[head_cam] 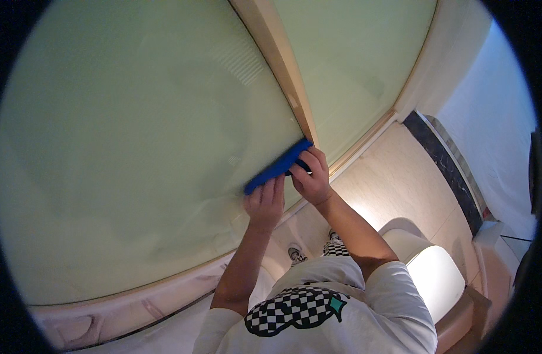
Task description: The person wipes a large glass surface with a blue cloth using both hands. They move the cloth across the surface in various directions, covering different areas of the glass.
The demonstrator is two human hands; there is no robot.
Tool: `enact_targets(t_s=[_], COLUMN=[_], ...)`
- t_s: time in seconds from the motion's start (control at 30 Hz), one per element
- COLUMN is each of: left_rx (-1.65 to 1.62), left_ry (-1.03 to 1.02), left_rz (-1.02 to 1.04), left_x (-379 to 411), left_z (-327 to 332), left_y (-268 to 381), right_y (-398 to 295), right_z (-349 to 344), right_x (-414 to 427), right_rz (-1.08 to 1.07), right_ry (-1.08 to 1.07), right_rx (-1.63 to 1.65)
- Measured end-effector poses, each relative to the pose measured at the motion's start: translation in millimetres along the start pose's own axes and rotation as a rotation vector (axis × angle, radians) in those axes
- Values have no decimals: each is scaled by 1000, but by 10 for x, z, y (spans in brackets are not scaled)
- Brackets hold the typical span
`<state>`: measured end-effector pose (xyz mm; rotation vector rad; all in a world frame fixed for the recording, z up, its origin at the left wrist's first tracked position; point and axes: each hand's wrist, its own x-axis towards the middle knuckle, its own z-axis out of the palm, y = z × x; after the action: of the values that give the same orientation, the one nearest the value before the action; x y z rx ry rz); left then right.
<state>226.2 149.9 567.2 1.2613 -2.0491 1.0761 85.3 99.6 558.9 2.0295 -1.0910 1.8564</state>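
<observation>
A blue cloth (277,167), folded into a long strip, lies against a large frosted glass panel (134,146). My left hand (265,199) grips its lower left end, the fingers bent over its near edge. At the upper right end my right hand (312,174) holds the cloth, with a dark blue part of it between the fingers. This end touches the foot of the beige frame post (293,84) as far as the view shows. Both forearms reach up and forward from the white T-shirt.
A second frosted panel (359,66) stands right of the post. Pale floor tiles (386,172) and a dark stone threshold (445,170) lie at the right. A white toilet with its lid down (434,278) is close to my right side. Pinkish tiling (151,305) runs below the large panel.
</observation>
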Motion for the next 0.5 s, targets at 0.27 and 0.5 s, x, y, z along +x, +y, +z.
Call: enact_targets(t_s=[0.27,0.5], left_rx=[-11,17], left_ry=[-212,-6], left_rz=[56,-118], left_x=[-412,109], left_z=[237,-216], left_y=[205,-80], right_y=[124,-206], right_z=[-4,-93], right_x=[-571,250], right_rz=[215,62], right_ry=[-160,-46], right_rx=[25,141])
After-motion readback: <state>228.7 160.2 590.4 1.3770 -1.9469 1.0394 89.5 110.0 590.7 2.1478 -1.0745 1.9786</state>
